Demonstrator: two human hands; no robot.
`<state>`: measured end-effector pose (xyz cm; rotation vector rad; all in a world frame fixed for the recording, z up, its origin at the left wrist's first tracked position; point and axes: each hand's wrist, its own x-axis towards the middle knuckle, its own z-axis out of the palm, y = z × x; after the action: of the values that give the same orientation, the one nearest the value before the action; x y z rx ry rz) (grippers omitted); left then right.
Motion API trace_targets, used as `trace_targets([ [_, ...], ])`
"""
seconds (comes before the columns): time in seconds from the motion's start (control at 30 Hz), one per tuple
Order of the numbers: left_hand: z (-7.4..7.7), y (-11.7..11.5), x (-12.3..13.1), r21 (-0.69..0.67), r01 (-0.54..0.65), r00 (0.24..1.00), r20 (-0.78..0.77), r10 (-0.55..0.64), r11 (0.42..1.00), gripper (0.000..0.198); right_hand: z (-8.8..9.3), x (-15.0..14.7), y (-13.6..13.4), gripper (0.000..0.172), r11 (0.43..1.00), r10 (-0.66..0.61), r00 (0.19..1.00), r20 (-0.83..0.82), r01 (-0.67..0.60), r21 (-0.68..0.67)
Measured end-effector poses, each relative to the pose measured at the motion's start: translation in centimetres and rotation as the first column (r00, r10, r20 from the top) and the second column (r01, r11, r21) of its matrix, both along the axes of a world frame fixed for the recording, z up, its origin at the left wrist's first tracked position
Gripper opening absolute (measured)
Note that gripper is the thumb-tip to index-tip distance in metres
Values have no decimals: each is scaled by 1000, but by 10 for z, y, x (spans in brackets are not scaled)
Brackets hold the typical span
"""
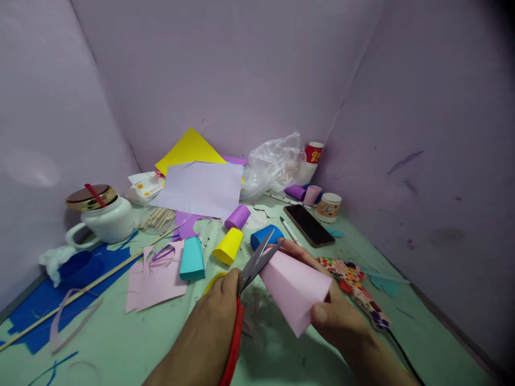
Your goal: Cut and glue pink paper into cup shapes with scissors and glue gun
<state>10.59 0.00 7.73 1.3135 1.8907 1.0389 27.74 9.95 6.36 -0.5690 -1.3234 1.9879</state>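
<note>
My left hand (215, 311) is closed round the handles of a pair of scissors (253, 268), one handle red and one yellow. Their blades stand slightly apart at the upper edge of a pink paper cone (295, 287). Fingers of my right hand (338, 316) grip this cone, thumb in front and the other fingers behind it. Just beyond the blades lies a blue paper cone (263, 236). Yellow (228, 246), teal (192, 258) and purple (238, 217) paper cones rest farther left.
On the left are a white mug (108, 220), a long wooden stick (104, 276), pink paper sheets (164, 287) and blue paper (36, 311). A phone (309, 225), a paper cup (329, 206) and a patterned glue gun (358, 284) with a cord lie right. Behind sits a plastic bag (276, 163).
</note>
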Motion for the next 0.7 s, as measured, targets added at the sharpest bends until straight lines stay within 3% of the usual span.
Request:
trace_targets([
  [0.2, 1, -3, 0, -4, 34, 998, -58, -35, 999, 39, -2, 0, 1, 88, 1000, -27, 999, -17, 27, 7],
  [0.33, -7, -2, -3, -21, 74, 995, -64, -75, 997, 41, -8, -1, 5, 90, 995, -43, 999, -10, 44, 91],
  [0.47, -18, 2, -10, -87, 89, 990, -105, -98, 992, 57, -12, 1, 9, 92, 984, -51, 998, 35, 45, 173],
  [0.53, -21, 3, -12, -73, 111, 984, -128, -120, 991, 48, -12, 2, 10, 91, 978, -69, 996, 53, 57, 201],
  [0.63, -18, 1, -10, 9, 117, 989, -92, -115, 993, 20, -10, 3, 8, 90, 978, -81, 996, 37, 72, 194],
  [0.7, -14, -1, -7, 32, 95, 990, 100, -98, 995, 18, -8, 2, 6, 89, 983, -87, 996, 7, 85, 160],
])
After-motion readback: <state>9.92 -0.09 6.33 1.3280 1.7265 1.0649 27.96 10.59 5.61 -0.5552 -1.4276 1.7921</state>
